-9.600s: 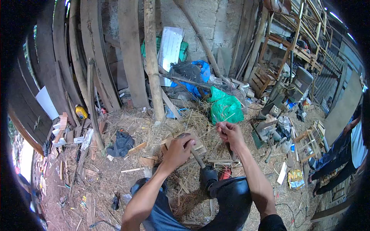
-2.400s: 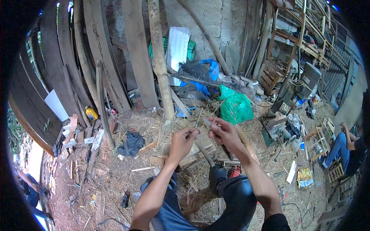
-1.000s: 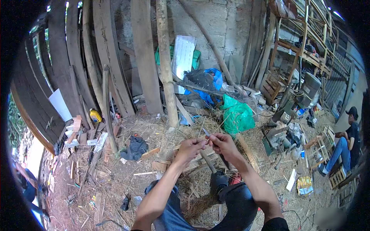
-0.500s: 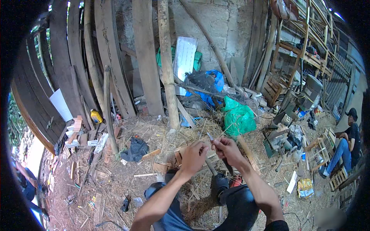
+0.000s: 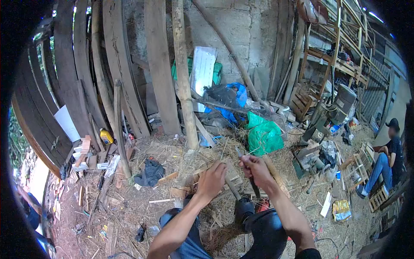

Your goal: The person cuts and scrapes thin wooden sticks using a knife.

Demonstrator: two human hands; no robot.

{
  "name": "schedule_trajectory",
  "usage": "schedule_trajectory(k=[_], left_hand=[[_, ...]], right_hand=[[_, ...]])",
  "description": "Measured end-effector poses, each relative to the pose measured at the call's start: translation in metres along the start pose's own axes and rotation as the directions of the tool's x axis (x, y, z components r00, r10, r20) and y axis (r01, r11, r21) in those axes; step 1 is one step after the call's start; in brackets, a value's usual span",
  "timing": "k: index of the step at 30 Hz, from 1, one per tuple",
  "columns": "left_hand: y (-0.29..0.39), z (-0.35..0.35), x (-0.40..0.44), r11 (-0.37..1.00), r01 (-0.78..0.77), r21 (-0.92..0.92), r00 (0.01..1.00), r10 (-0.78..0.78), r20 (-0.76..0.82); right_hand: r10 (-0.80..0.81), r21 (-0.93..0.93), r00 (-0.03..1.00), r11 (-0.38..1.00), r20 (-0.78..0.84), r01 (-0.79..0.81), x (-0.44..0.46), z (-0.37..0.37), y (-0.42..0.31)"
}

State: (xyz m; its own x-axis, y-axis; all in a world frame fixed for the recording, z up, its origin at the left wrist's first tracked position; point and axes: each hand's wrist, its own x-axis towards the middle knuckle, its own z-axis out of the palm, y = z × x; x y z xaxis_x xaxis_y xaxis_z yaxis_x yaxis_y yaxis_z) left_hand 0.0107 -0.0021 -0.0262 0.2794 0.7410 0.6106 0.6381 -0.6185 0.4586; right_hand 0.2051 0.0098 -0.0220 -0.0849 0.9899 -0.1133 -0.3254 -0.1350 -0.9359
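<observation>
My left hand point(image 5: 212, 179) is closed above the straw-covered floor, fingers curled; a thin pale strip shows just above it, and its grip on it is hard to make out. To its right, a small gap away, my right hand point(image 5: 255, 168) is closed round a knife point(image 5: 255, 188). The dark part of the knife hangs below the fist and a light tip sticks up above it. Under and between the hands, a wooden stick point(image 5: 233, 189) slants down to my dark boot point(image 5: 244, 209). Just beyond the right hand lies a green plastic bag point(image 5: 265, 137).
A wooden post point(image 5: 184, 82) stands ahead, with planks point(image 5: 161, 64) leaning left. A black bag point(image 5: 149, 173) and a yellow bottle point(image 5: 106, 137) lie left. At right are a machine point(image 5: 343, 103), a wooden frame point(image 5: 354, 167) and a seated person point(image 5: 390, 155). Another person point(image 5: 30, 207) shows at far left.
My hands came together about a second ago and are now apart. Over the last half second my left hand has shifted slightly left. The seated person at right has come fully into view.
</observation>
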Motion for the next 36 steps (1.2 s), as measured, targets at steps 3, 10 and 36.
schedule_trajectory(k=[3,10,36], left_hand=[[0.0,0.0,0.001,0.998,-0.051,0.044,0.999,0.051,-0.008],[-0.004,0.0,-0.003,0.993,-0.112,0.037,0.987,0.107,0.118],[-0.021,-0.015,0.007,0.848,0.275,-0.453,0.961,-0.224,0.164]], right_hand=[[0.029,0.025,0.998,0.999,0.047,-0.03,0.004,-0.006,0.002],[-0.045,0.007,0.989,0.999,-0.142,0.047,0.003,-0.041,-0.02],[-0.289,0.09,0.862,0.93,-0.416,0.356,0.028,-0.081,-0.022]])
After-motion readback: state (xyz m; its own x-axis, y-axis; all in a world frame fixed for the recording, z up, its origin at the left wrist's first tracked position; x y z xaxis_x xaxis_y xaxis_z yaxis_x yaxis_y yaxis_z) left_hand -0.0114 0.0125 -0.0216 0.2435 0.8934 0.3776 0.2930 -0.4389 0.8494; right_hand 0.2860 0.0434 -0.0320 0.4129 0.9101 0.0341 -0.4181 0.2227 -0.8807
